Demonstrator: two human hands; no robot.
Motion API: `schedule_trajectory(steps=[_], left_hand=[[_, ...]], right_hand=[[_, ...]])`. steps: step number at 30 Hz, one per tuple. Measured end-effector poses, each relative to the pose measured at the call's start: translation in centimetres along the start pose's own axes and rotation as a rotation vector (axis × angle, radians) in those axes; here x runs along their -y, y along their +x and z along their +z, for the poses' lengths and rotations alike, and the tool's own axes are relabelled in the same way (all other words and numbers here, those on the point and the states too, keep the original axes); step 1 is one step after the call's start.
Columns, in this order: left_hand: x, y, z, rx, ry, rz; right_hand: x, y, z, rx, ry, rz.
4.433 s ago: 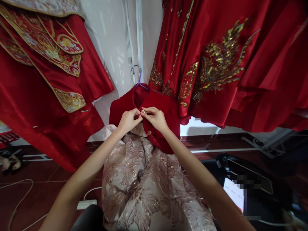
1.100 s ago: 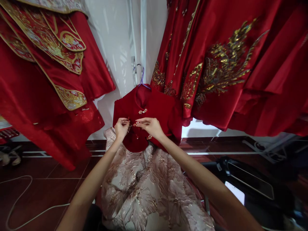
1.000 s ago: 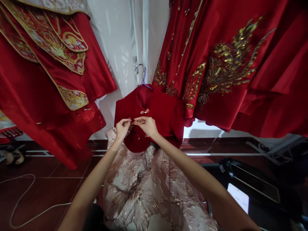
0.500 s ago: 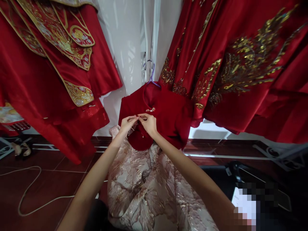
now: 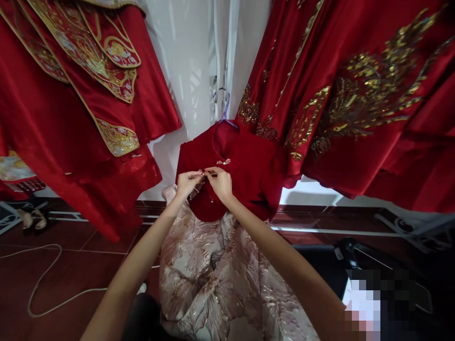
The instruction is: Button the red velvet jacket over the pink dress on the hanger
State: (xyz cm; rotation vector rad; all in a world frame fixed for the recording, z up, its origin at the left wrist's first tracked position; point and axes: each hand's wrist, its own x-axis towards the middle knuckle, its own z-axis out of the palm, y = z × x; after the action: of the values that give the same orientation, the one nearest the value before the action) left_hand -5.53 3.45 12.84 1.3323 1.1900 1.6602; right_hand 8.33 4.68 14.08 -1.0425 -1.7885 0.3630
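A short red velvet jacket hangs from a purple hanger in the middle of the view. My left hand pinches the jacket's front on the left, with beaded strands dangling below its fingertips. Close beside it, fingertips almost meeting, my right hand pinches the same front opening from the right. What lies between the fingers is small and partly hidden; it looks like a beaded fastening. Just above the hands sits a pearly clasp at the neckline. A shiny pinkish-gold brocade skirt spreads under the jacket.
Red embroidered garments hang at left, and a red gown with gold sequins hangs at right. On the tiled floor lie a white cable and a pair of shoes. A black case stands at lower right.
Both hands stay at nearly the same spot on the jacket front, with only slight finger movement. The view has shifted a little.
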Motion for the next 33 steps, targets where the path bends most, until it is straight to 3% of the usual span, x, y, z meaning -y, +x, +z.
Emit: schedule_trajectory(steps=[6,11,14,18,22,26,33], left_hand=[[0.5,0.0,-0.2,0.049,0.02,0.021],[4.5,-2.9,2.2,-0.168,0.1,-0.02],[6.7,-5.7,4.2,-0.236,0.257,-0.053],[7.3,-8.5,5.6,-0.134,0.548,0.128],[6.8,-9.2,5.5,-0.074,0.639,0.225],[6.9,-8.9,5.0,-0.051,0.541,0.197],[7.3,-8.1,4.9,-0.045,0.091,-0.001]], right_hand=[[0.0,0.0,0.0,0.003,0.079,-0.013],[-1.4,-1.9,-1.9,0.128,0.293,0.096],[-3.2,-4.2,-3.7,0.188,0.101,0.139],[-5.6,-7.1,-5.0,0.157,-0.216,0.139],[-7.2,-8.3,-4.1,0.165,-0.163,0.114],[-7.8,-8.1,-2.9,0.16,-0.065,0.149],[-6.9,-7.9,-2.6,0.122,-0.112,0.068]])
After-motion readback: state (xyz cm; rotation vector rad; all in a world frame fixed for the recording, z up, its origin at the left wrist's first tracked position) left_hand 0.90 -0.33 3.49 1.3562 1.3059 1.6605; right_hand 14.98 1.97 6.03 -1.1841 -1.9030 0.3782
